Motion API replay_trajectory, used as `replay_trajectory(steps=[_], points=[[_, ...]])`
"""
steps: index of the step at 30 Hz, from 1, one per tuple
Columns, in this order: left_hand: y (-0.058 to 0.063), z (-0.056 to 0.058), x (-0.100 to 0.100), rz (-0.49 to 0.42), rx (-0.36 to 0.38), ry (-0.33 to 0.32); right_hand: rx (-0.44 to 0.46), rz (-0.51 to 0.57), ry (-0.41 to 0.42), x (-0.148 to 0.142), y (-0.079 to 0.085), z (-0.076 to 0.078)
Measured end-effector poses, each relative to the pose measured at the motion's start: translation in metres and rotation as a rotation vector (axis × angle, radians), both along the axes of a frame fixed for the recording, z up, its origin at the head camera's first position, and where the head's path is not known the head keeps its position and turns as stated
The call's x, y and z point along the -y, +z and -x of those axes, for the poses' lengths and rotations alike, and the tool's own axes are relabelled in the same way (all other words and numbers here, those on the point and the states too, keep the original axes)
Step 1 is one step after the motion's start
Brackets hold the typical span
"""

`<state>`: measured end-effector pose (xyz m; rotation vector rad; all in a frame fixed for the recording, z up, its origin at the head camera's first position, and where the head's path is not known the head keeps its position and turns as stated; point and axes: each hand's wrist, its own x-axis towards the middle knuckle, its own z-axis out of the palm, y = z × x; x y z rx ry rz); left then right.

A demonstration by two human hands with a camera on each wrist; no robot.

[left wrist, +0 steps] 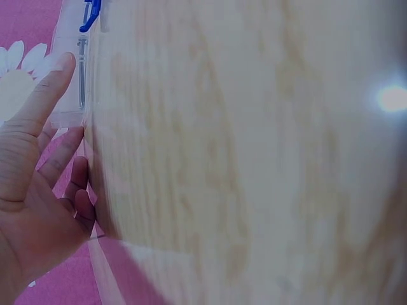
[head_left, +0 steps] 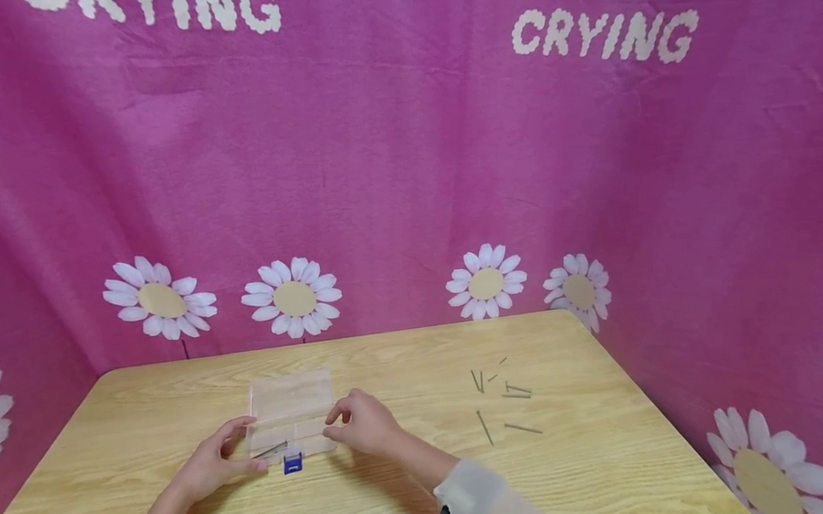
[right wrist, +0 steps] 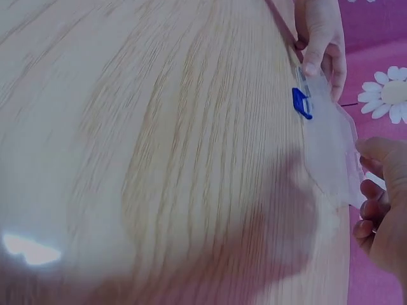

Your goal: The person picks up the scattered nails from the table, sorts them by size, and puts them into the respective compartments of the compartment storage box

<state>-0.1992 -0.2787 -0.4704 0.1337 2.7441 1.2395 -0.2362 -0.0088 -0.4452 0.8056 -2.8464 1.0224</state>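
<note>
A clear plastic box (head_left: 292, 392) stands on the table with its lid folded back. Its blue latch (head_left: 292, 463) sticks out at the front edge. Several long thin metal nails (head_left: 271, 450) lie in the front left compartment; one nail (left wrist: 82, 73) shows through the wall in the left wrist view. My left hand (head_left: 210, 461) holds the box's left end, thumb at the front corner and fingers around the side. At the opposite end, my right hand (head_left: 365, 424) has thumb and forefinger at the right edge, its other fingers curled in the right wrist view.
To the right, several loose nails (head_left: 484, 428) of different lengths lie scattered on the wooden table (head_left: 416, 364). A pink curtain (head_left: 394, 173) with daisies and white lettering hangs behind the table and along its sides.
</note>
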Motion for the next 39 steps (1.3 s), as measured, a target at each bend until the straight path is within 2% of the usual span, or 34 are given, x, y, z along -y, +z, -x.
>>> replay_trajectory(steps=[13, 22, 28, 39], points=[[-0.001, 0.001, 0.0, -0.009, 0.023, 0.0, 0.019, 0.076, -0.012, -0.05, -0.006, 0.004], [0.001, 0.0, -0.001, -0.012, 0.014, 0.001, 0.084, 0.13, -0.058, -0.09, -0.014, 0.007], [-0.001, 0.0, 0.0, -0.025, 0.012, 0.001, 0.063, 0.13, -0.092, -0.115, -0.02, 0.009], [-0.002, 0.001, 0.001, -0.032, 0.025, -0.003, 0.041, 0.126, -0.177, -0.162, -0.019, 0.007]])
